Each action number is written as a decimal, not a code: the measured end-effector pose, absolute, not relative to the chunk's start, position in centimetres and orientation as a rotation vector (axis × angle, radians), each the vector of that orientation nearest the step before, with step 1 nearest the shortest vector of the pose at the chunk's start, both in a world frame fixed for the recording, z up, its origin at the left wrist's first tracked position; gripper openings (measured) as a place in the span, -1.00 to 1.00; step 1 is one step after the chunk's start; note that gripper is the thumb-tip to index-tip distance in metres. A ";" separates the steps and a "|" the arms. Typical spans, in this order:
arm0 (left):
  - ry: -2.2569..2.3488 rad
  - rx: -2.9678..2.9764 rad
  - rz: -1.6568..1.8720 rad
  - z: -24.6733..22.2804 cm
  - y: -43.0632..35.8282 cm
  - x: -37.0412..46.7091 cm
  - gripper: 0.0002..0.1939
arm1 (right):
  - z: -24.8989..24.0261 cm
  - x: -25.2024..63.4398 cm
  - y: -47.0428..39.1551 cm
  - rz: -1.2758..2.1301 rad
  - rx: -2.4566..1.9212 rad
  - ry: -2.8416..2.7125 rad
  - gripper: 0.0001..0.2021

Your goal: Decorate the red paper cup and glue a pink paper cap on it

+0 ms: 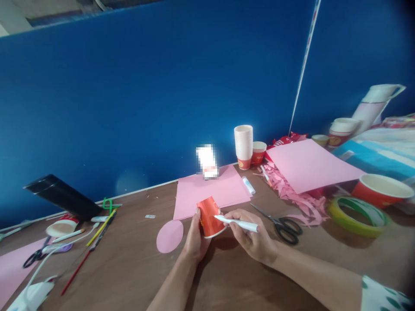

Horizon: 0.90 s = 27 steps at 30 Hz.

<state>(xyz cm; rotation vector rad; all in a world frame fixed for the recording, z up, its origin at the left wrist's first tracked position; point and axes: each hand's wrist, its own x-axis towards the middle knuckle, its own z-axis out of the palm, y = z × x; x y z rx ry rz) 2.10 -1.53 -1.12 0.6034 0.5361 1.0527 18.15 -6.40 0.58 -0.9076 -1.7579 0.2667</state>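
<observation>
head view, from left to right: a black bottle [66, 198] is near the blue wall [155, 95], a yellow pencil [101, 227] lies on the brown table [129, 259], and then a pink paper oval [170, 236] lies just beside the left hand [195, 242]. this hand is grasping a red paper cup [211, 219], which is in front of the person, between the two hands. i think the thin wall could bend if the fingers press too strongly; if they hold too loosely, the cup could turn, and the pen line would go crooked. the cup looks red, with some yellowish print at its left side; it is tilted, with the white rim at the lower end, so it is upside down. a white pen [241, 224] is pinched in the right hand [254, 242], and its tip seems to touch the cup; a sudden push there could make a dent. farther right are a stack of paper cups [243, 142], black-handled scissors [287, 229], rather near to the right hand, and a roll of tape [344, 221].
</observation>
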 end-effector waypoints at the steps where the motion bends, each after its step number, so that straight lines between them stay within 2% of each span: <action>1: 0.539 0.601 1.054 -1.1 -1.5 2.1 -0.60 | 0.6 18.1 -6.4 0.261 -0.912 -1.752 -0.84; 27: 0.573 0.571 1.119 -1.2 -1.4 1.9 -0.56 | 0.4 18.3 -6.3 0.288 -0.954 -1.696 -0.89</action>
